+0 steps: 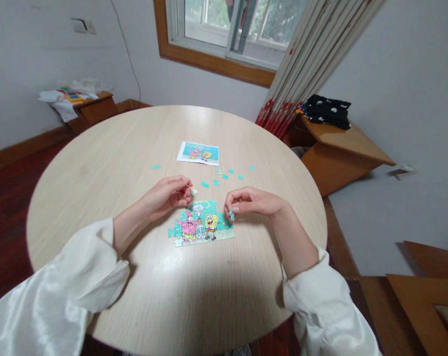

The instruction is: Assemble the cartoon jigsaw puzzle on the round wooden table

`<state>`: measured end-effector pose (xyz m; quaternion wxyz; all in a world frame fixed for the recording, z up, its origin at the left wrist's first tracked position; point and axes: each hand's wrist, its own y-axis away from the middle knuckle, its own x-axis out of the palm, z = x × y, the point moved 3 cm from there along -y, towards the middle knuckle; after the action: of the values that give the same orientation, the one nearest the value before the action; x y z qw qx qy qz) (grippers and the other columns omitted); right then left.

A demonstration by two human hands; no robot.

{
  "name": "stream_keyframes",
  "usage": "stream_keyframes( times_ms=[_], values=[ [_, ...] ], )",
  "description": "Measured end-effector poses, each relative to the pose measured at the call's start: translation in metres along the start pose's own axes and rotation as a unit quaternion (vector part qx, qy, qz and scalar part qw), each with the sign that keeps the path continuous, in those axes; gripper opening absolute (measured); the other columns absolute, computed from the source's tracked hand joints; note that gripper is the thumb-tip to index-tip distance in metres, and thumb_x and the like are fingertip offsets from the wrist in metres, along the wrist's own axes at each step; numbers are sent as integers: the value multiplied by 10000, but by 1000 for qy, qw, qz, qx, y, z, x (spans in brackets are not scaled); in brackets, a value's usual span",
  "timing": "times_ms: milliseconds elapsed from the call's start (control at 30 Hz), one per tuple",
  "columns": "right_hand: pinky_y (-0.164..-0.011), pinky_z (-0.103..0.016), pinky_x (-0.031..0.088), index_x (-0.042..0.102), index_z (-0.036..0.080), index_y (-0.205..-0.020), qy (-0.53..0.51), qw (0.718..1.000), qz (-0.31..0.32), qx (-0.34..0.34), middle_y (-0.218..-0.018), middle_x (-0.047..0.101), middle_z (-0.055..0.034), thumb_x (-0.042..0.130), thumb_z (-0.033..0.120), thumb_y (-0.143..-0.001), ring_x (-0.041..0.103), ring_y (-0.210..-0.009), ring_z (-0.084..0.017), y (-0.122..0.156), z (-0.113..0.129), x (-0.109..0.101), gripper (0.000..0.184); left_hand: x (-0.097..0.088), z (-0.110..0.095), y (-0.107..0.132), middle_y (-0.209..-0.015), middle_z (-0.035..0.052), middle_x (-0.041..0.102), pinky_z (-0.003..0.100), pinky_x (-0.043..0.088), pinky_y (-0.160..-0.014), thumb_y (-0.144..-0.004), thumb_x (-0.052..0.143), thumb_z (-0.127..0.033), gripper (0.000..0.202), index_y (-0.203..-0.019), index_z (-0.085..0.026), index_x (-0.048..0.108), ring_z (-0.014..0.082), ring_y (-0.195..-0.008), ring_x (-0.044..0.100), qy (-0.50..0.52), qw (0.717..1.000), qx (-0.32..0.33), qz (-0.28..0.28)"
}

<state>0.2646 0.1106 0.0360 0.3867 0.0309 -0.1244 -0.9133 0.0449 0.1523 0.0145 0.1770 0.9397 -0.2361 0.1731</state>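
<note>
A partly joined cartoon jigsaw puzzle lies on the round table, with a pink starfish, a squid figure and a yellow sponge on a teal ground. My left hand hovers over its upper left edge, thumb and finger pinching a pale puzzle piece. On the other side, my right hand is at the upper right edge. Its fingertips hold a teal puzzle piece close to the joined part. Several loose teal pieces are scattered beyond my hands.
Behind the loose pieces lies a picture sheet with the same cartoon scene. The round wooden table fills the middle. A wooden stool with papers stands back left; a wooden cabinet with black cloth stands right.
</note>
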Motion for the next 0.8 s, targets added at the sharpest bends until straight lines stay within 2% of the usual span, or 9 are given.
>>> stream_keyframes(
  times_ms=[100,200,267,367,500,667,800],
  values=[
    [-631,-229,420,620,128,-797,30,995,83,38,-709,586,28,758,357,-773,511,-637,-66,-5,-9,6,268,1,2,0,-615,9,577,252,514,-597,-829,641,-202,150,-699,-133,611,110,-566,567,11,999,-23,28],
    [-626,-224,424,611,129,-791,30,994,96,40,-692,581,34,764,383,-773,513,-629,-64,-9,-12,9,297,1,7,-2,-628,19,585,257,522,-619,-828,651,-219,161,-699,-127,624,115,-587,573,-3,998,-41,38],
    [-670,-253,472,592,142,-805,-5,997,70,26,-714,614,20,764,432,-764,575,-651,-86,-8,-11,6,339,0,9,-3,-635,23,586,253,519,-619,-823,662,-226,162,-701,-124,634,116,-595,571,-7,998,-48,42],
    [-723,-329,534,555,167,-846,-54,998,-15,13,-769,666,-12,764,464,-750,662,-690,-139,-6,-8,-1,375,0,8,-4,-632,20,576,254,520,-622,-811,676,-225,162,-689,-125,639,112,-597,554,9,997,-49,53],
    [-675,-315,541,577,160,-849,-31,992,-118,14,-726,658,-14,736,371,-780,656,-641,-137,-9,-13,-9,273,0,3,-2,-602,9,543,225,494,-570,-793,675,-196,162,-654,-127,629,99,-562,516,41,997,-49,53],
    [-680,-277,496,638,149,-810,17,988,-155,4,-739,642,-8,676,200,-789,588,-624,-93,-15,-17,-10,67,0,1,-2,-585,4,505,212,470,-543,-792,663,-175,171,-633,-129,620,97,-556,486,41,997,-55,40],
    [-671,-273,462,685,147,-806,57,981,-185,-13,-740,648,-13,646,182,-797,538,-628,-91,-15,-15,-12,52,-2,3,-3,-591,9,501,220,458,-531,-787,666,-186,174,-627,-135,620,104,-558,476,33,997,-51,43]
  ],
)
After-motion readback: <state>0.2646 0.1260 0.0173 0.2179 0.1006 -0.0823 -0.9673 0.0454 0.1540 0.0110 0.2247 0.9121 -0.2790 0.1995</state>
